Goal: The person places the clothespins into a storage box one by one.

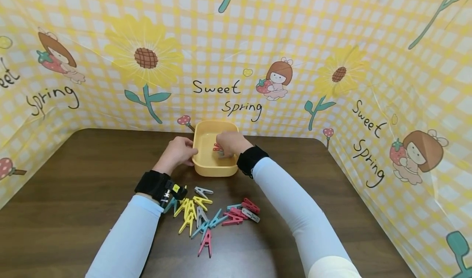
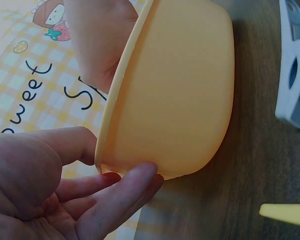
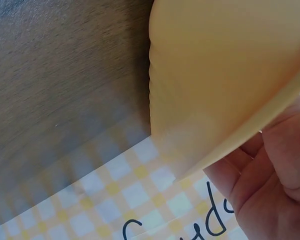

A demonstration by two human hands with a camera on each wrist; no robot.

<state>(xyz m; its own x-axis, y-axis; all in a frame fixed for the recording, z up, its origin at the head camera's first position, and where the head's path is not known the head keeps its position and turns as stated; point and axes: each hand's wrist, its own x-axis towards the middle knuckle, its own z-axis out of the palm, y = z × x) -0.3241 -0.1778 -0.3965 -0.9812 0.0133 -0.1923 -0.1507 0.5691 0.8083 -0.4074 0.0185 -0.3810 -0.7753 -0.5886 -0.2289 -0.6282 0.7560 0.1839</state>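
Note:
A yellow plastic tub (image 1: 215,172) stands on the dark wooden table (image 1: 73,196) near the back wall. My left hand (image 1: 178,153) grips the tub's left rim; in the left wrist view its thumb (image 2: 65,145) lies against the rim and a finger (image 2: 125,192) curls under the tub wall (image 2: 180,90). My right hand (image 1: 230,143) reaches down into the tub, fingers curled over red and grey clothespins (image 1: 217,148). The right wrist view shows only the tub's outer wall (image 3: 225,65) and part of the right hand (image 3: 270,185).
A loose pile of yellow, teal, grey and red clothespins (image 1: 210,212) lies on the table in front of the tub, between my forearms. A grey clothespin (image 2: 292,65) lies close to the tub. A yellow checked printed sheet (image 1: 332,44) walls the table at the back and on both sides.

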